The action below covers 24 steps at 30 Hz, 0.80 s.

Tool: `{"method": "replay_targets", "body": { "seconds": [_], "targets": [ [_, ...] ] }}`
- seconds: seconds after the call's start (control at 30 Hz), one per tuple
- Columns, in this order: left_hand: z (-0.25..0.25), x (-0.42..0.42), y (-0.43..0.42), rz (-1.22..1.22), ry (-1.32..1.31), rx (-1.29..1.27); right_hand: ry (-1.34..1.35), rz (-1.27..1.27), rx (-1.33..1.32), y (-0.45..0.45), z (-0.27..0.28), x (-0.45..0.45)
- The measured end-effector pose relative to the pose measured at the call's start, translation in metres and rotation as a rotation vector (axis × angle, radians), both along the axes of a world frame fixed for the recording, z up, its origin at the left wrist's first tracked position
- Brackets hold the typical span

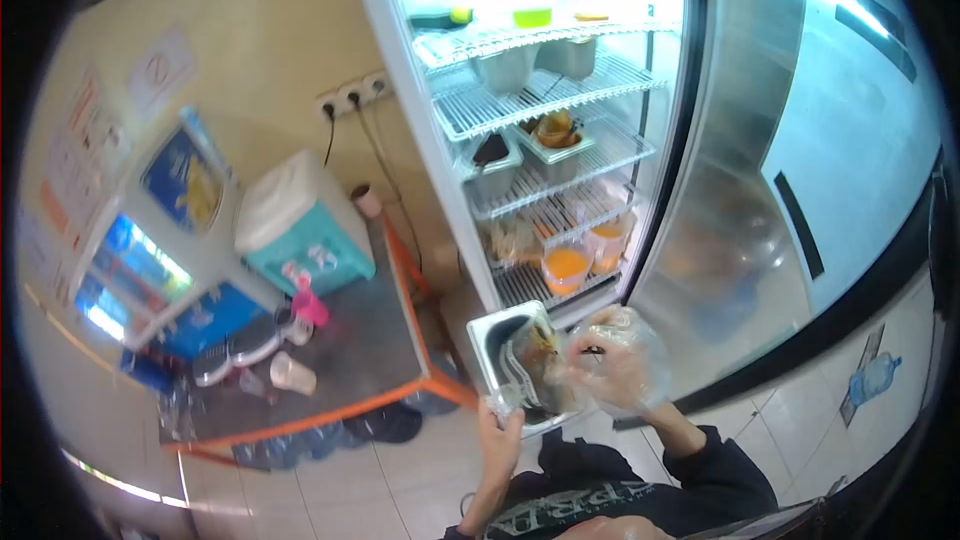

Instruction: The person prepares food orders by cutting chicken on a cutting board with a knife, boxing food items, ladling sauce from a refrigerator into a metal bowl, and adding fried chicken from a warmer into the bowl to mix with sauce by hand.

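My left hand (500, 430) is closed on the near left rim of a deep metal food pan (481, 348), with the thumb on the edge. Inside the pan lies a clear plastic bag (522, 372) with dark and brownish contents that I cannot identify. My right hand (625, 365) is at the pan's right side, its fingers curled toward the opening. Puffed clear plastic (648, 345) surrounds it, gathered at the fingers. A small dark spot shows near the fingertips, too unclear to name. The pan is in front of the open fridge (420, 70).
Wire shelves (480, 110) hold metal pans and containers of orange liquid (567, 270). The fridge door (745, 140) stands open at right. On the left, a dark table (370, 370) with an orange frame carries a teal-and-white box (310, 225) and cups. A water bottle (875, 377) lies on the tiled floor.
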<state>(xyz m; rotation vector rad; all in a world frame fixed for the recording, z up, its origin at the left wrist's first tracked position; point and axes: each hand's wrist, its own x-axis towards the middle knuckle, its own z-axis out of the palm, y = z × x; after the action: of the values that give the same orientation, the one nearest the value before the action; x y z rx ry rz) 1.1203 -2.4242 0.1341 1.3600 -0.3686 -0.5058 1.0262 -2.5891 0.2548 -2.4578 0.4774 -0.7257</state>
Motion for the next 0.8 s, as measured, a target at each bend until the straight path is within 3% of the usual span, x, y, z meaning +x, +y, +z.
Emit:
{"method": "replay_targets", "body": {
  "seconds": [0.07,0.2,0.3,0.4,0.53,0.63,0.8],
  "targets": [
    [0.011,0.023,-0.042,-0.088,-0.031,-0.042,0.085,-0.134,0.013,-0.011,0.03,-0.008],
    [0.036,0.044,-0.134,-0.374,-0.039,-0.16,0.047,-0.448,0.12,-0.032,0.006,-0.055],
    [0.088,0.041,-0.226,-0.462,0.154,-0.371,0.027,-0.679,0.147,-0.044,-0.001,-0.087],
    [0.086,0.028,-0.327,-0.349,0.26,-0.466,0.014,-0.874,0.134,-0.054,0.001,-0.113],
    [0.066,0.046,-0.445,-0.111,0.003,-0.429,-0.012,-1.06,0.11,-0.061,0.005,-0.143],
    [0.084,0.07,-0.472,0.048,-0.057,-0.196,-0.047,-1.144,0.089,-0.063,0.007,-0.156],
    [0.054,0.127,-0.527,-0.006,-0.097,-0.233,-0.149,-1.198,0.036,-0.064,0.001,-0.156]
  ]
}}
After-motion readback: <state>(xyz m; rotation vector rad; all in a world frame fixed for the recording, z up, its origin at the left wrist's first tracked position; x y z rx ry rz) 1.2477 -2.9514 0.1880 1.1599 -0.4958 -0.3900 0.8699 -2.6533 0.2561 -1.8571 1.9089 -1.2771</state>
